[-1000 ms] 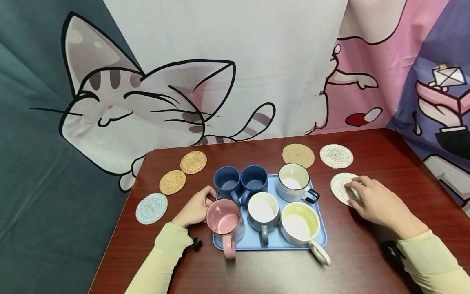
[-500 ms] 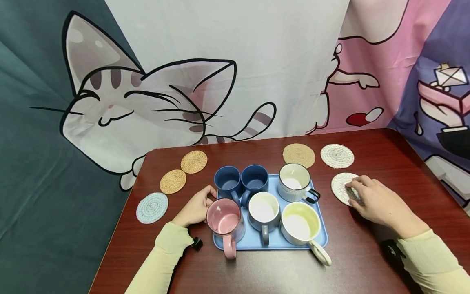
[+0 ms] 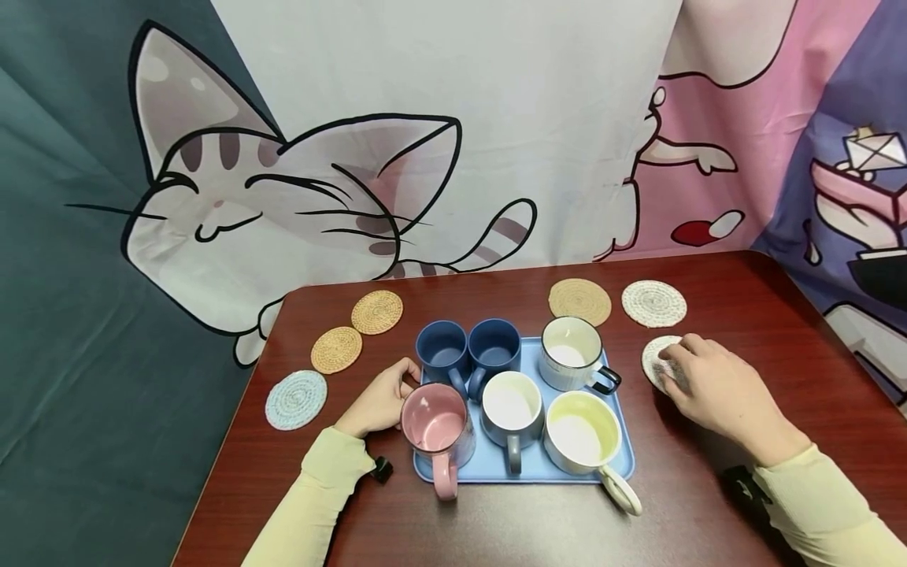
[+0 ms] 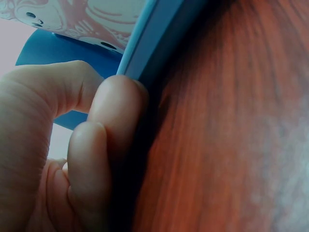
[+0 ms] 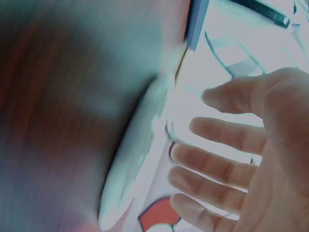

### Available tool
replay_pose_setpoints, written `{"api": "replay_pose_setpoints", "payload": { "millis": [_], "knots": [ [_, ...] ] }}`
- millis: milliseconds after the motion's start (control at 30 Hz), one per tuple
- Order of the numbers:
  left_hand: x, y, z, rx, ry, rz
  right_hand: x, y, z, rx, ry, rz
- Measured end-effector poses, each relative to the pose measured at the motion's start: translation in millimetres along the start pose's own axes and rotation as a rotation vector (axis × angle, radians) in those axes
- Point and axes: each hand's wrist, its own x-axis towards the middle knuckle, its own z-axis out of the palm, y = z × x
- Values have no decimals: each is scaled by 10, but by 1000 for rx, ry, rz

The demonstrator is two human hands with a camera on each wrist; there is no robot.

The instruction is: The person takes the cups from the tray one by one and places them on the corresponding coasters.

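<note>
A blue tray [image 3: 527,468] in the middle of the dark red table [image 3: 496,528] carries several mugs, among them a pink mug [image 3: 437,425] and a cream mug [image 3: 583,433]. My left hand [image 3: 379,398] rests at the tray's left edge. In the left wrist view its curled fingers [image 4: 104,130] grip the tray's rim [image 4: 149,43]. My right hand [image 3: 701,378] lies over a white woven coaster [image 3: 653,358] to the right of the tray. The right wrist view shows its fingers [image 5: 217,159] spread and straight beside the coaster [image 5: 130,169].
Two tan coasters [image 3: 377,312] [image 3: 336,350] and a light blue one [image 3: 296,400] lie left of the tray. A tan coaster [image 3: 579,302] and a white coaster [image 3: 654,304] lie behind it on the right. A cartoon cloth hangs behind the table.
My right hand has slid slightly left and forward, covering more of the white coaster. The left hand and the mugs have stayed put.
</note>
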Motion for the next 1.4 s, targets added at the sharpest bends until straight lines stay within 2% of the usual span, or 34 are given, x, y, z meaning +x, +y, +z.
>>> {"api": "replay_pose_setpoints", "payload": {
  "millis": [133, 300, 500, 700, 1167, 1400],
  "knots": [
    [4, -2, 11, -3, -2, -3, 32, -181, -21, 33, -26, 52],
    [8, -6, 4, 17, 10, -2, 65, -337, -14, 55, -165, 92],
    [27, -43, 8, 19, 16, 3, 105, -428, 88, 117, -300, 122],
    [33, -32, 32, 35, 12, 19, 104, -469, 173, 193, -378, 152],
    [4, -35, 11, 24, 37, 35, 131, -499, 231, 307, -401, 99],
    [10, -44, 21, 33, 25, 31, 94, -466, 269, 330, -403, 126]
  ]
}}
